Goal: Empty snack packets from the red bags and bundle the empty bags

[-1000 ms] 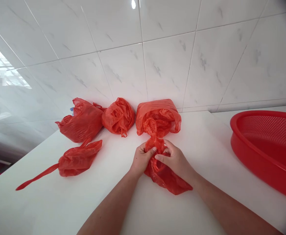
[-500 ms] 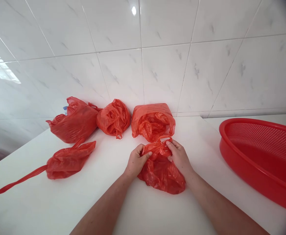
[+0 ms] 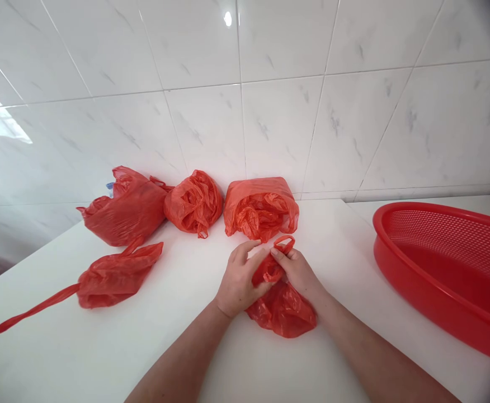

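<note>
A red plastic bag (image 3: 284, 313) lies bunched on the white table, its loop handle (image 3: 284, 242) standing up at the top. My right hand (image 3: 297, 268) pinches the bag just below that loop, thumb on top. On the other side, my left hand (image 3: 240, 280) curves about the gathered part, thumb and fingers apart and its fingertips close to the plastic. Whether the left fingertips touch the bag is hard to make out. Directly behind my hands sits another red bag (image 3: 262, 187), stuffed with crumpled plastic.
A rounded red bag (image 3: 194, 201) and a larger red bag (image 3: 125, 215) stand along the tiled wall (image 3: 282, 123). Nearer on the left is a smaller red bag (image 3: 111, 280) with a long twisted strip. A big red perforated basket (image 3: 429, 302) occupies the right side.
My left hand has loosened its pinch on the bag's left side and moved right, spreading around the gathered top. My right hand has shifted slightly left with the handle.
</note>
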`<state>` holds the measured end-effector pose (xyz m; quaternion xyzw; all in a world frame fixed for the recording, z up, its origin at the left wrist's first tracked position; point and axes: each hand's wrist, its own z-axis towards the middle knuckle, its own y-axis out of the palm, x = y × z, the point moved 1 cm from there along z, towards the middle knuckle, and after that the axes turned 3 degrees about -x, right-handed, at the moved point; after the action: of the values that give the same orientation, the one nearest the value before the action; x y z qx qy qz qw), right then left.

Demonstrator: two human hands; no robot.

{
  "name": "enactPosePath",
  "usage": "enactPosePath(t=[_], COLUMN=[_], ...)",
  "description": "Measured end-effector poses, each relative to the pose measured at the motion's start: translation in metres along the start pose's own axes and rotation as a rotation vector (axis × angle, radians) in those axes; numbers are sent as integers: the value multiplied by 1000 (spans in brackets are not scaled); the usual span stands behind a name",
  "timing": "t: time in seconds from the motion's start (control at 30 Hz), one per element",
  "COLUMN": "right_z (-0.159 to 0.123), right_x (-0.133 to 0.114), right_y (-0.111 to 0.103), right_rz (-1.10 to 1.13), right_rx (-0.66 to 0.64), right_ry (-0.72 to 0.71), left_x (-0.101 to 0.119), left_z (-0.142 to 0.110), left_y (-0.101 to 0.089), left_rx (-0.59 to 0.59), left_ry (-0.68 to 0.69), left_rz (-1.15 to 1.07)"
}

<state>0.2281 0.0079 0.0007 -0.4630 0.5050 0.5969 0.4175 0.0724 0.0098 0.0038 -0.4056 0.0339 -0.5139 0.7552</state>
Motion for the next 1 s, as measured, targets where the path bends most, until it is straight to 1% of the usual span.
enactPosePath(t=[0.03,0.07,0.1,0.17,0.27,0.37,0.43,0.5,0.6,0.67,0.77,0.83,0.9,1.0], right_z=[0,-1,-2,-5,-9,-7,-5,-3,-3,-4,-5,-5,-4,-3], right_x=[0,0,-1,-5,-9,-7,-3,-1,-1,-2,-2,-1,0,1], right_y=[-1,-1,-1,-1,-2,-6,-9,-10,-7,-4,-2,-3,-5,-10], right_rz=[4,-2,-16,-46,-19,50,28,-50,-178,-304,-546,-671,-774,-914], right_rx=[-11,-31,-58,-126,-220,-231,-211,-213,-223,-163,9,107,154,165], right_ry=[1,10,25,52,61,38,48,59,-10,-74,-123,-153,-171,-184], left_x=[2,3,2,-1,-9,-16,-18,-19,-19,-18,-18,-17,-16,-14], left_z=[0,0,0,-1,-2,-3,-3,-4,-4,-4,-4,-4,-5,-5], left_y=[0,1,3,5,6,7,8,9,10,9,7,7,7,9], left_rx=[-11,-12,-3,24,43,45,50,54,75,101,131,134,132,129], left_ry=[57,86,87,7,-177,-290,-326,-339,-345,-343,-316,-274,-215,-112], left_rz=[29,32,12,-61,-158,-218,-240,-247,-252,-253,-223,-182,-137,-77])
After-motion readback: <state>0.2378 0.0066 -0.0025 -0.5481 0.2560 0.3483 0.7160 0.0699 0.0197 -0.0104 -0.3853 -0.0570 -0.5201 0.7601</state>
